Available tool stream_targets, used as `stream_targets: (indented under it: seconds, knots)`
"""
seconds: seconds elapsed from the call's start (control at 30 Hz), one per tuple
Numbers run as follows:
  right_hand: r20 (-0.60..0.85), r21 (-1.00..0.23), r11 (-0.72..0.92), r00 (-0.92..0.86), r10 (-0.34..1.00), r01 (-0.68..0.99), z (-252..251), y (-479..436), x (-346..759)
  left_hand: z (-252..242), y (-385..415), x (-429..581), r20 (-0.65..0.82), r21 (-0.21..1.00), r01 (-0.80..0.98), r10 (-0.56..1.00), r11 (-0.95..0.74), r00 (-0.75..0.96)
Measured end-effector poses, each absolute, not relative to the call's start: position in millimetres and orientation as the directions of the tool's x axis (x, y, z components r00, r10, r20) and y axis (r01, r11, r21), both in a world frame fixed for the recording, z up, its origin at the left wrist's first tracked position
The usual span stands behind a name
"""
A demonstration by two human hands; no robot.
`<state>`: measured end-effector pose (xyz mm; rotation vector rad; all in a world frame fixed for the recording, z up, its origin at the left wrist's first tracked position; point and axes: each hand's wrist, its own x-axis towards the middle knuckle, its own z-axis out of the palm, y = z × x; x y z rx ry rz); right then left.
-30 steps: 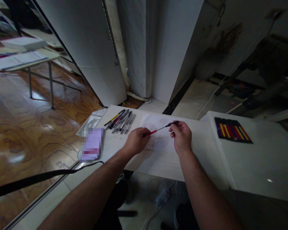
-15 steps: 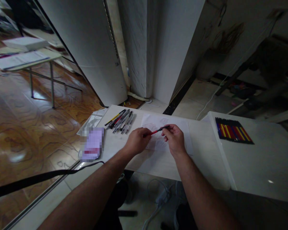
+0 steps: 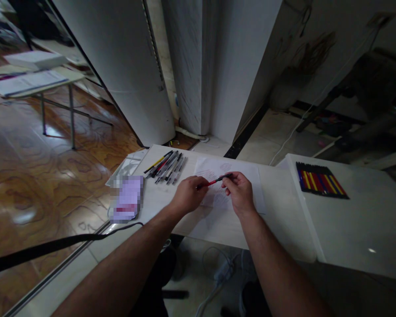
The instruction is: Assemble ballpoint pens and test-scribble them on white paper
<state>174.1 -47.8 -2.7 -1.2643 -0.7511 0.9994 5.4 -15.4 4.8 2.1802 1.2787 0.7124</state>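
red-and-black pen: held level just above the sheet of paper; it spans the gap between both hands, red end to the left, black end to the right
left hand: fingers closed firmly round the red end; nothing else is held
right hand: thumb and fingertips pinched shut on the black end
white table: the paper is borne on it; a row of loose pens lies near the left hand; a pack of coloured pens lies well apart to the right
risk, off-axis push: if the two ends are pressed at an angle, the join could be jammed or bent
risk, slip: only a small pinch is kept on the black end; a dropped piece could roll off the table edge
risk, ink: the tip cannot be seen; if exposed, the sheet could be streaked
risk, dim light: the join cannot be made out clearly; misjudged alignment is made likelier
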Motion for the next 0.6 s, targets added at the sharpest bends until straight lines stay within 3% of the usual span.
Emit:
stream_targets:
  seconds: [0.6]
  knots:
    - [-0.072,-0.985,-0.001,0.403,0.913,-0.173,-8.2,-47.7,170.0,5.0,-18.0,6.9,0.257,0.641,0.628,0.895,-0.441,0.365]
